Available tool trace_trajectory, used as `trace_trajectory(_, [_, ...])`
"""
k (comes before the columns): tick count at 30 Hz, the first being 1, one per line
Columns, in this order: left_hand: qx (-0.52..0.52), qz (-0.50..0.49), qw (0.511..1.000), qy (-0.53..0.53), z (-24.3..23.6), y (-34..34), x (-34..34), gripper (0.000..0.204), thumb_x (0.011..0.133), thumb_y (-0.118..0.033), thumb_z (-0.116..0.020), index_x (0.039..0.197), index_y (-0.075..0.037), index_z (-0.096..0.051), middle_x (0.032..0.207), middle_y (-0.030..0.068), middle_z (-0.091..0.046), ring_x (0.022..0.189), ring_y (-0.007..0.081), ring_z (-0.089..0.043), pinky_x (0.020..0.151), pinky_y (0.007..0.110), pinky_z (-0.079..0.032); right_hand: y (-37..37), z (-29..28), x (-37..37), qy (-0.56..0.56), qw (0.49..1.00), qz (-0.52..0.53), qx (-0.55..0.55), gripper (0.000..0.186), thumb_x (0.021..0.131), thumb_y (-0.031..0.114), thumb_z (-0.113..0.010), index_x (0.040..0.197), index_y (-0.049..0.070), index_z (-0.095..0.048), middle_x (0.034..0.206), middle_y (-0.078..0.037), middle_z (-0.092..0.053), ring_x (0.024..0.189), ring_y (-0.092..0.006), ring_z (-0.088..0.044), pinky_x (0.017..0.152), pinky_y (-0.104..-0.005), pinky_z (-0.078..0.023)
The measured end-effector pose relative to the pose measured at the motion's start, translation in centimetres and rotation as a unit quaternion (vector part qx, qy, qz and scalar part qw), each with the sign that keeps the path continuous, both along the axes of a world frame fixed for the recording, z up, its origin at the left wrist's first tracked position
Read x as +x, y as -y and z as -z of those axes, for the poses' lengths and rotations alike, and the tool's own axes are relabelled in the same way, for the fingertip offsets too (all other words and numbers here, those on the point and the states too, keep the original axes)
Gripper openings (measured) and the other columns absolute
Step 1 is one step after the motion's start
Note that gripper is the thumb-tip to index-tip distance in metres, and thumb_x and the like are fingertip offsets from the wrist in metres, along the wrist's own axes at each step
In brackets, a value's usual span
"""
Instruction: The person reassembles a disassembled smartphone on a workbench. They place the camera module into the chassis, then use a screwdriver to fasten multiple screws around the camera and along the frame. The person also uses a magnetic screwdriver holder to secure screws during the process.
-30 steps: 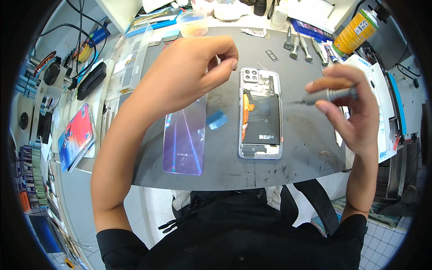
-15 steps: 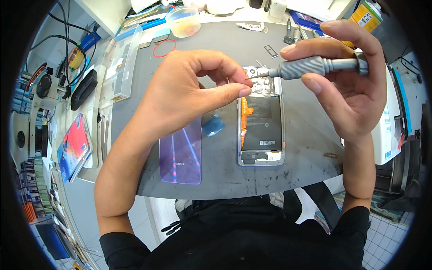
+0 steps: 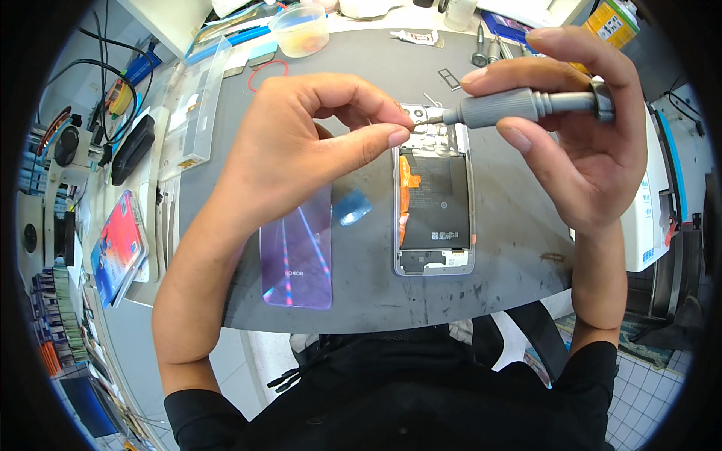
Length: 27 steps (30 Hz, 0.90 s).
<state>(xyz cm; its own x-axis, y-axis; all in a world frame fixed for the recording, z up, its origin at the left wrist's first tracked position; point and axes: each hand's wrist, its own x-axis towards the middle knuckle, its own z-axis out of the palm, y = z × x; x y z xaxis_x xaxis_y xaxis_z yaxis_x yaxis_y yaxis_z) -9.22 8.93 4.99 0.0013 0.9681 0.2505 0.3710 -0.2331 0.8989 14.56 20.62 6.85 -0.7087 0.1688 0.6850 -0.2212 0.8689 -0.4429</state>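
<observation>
My right hand (image 3: pixel 583 161) holds a grey precision screwdriver (image 3: pixel 496 109) sideways, its knurled grip between thumb and fingers and its end cap near the curled fingers. The bit points left. My left hand (image 3: pixel 301 131) pinches thumb and forefinger together at the bit's tip; whether a tiny screw is there too, I cannot tell. Below the tool lies an opened phone (image 3: pixel 435 261), showing a black battery (image 3: pixel 436 199), an orange flex cable (image 3: pixel 405 188) and metal parts at its top. To its left rests a purple back cover (image 3: pixel 297 259), partly behind my left wrist. A blue film piece (image 3: pixel 352 207) lies between them.
Beyond the phone on the grey mat are a small frame-like tray (image 3: pixel 449 79), a red ring (image 3: pixel 267 74), a white tube (image 3: pixel 416 37) and a clear tub (image 3: pixel 301 34). More screwdrivers (image 3: pixel 479 49) stand at the back right. A clear plastic box (image 3: pixel 194 113) is at left.
Both hands and the screwdriver have shifted slightly left and up in the picture, as has the bench scene. The left fingertips stay pinched at the bit's tip.
</observation>
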Motion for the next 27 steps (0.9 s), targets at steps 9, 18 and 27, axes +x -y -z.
trace_trajectory(9, [0.004, -0.009, 0.999, -0.044, 0.2, 0.0, 0.1, 0.01, 0.086, -0.009, -0.079, 0.092, 0.0, -0.077, 0.082, 0.0021, -0.074, 0.075, 0.0065, -0.063, 0.065, 0.023, -0.05, 0.2, -0.3, 0.0, 0.047, 0.997, 0.022, 0.062, 0.057, 0.089, -0.006, -0.068, 0.139, -0.004, -0.04, 0.111, -0.025, -0.071, 0.106, -0.029, -0.072, 0.093, -0.0369, -0.061])
trace_trajectory(18, [0.018, -0.033, 0.989, -0.142, 0.4, 0.2, 0.7, 0.023, 0.083, -0.018, -0.082, 0.101, -0.005, -0.076, 0.093, 0.0045, -0.076, 0.083, 0.0103, -0.069, 0.066, 0.024, -0.052, 0.4, 0.5, -0.3, 0.067, 0.996, 0.062, 0.022, 0.057, 0.087, -0.007, -0.07, 0.138, -0.001, -0.046, 0.129, -0.018, -0.062, 0.104, -0.0244, -0.073, 0.071, -0.0245, -0.061])
trace_trajectory(27, [0.05, -0.101, 0.989, -0.092, 0.7, -0.2, -2.9, 0.029, 0.091, -0.03, -0.076, 0.102, -0.003, -0.075, 0.086, 0.0031, -0.072, 0.082, 0.0127, -0.067, 0.064, 0.026, -0.048, -1.2, 1.4, 0.6, 0.148, 0.983, 0.1, -0.028, 0.057, 0.085, -0.009, -0.068, 0.138, 0.0, -0.048, 0.14, -0.012, -0.055, 0.106, -0.0183, -0.071, 0.066, -0.0211, -0.058])
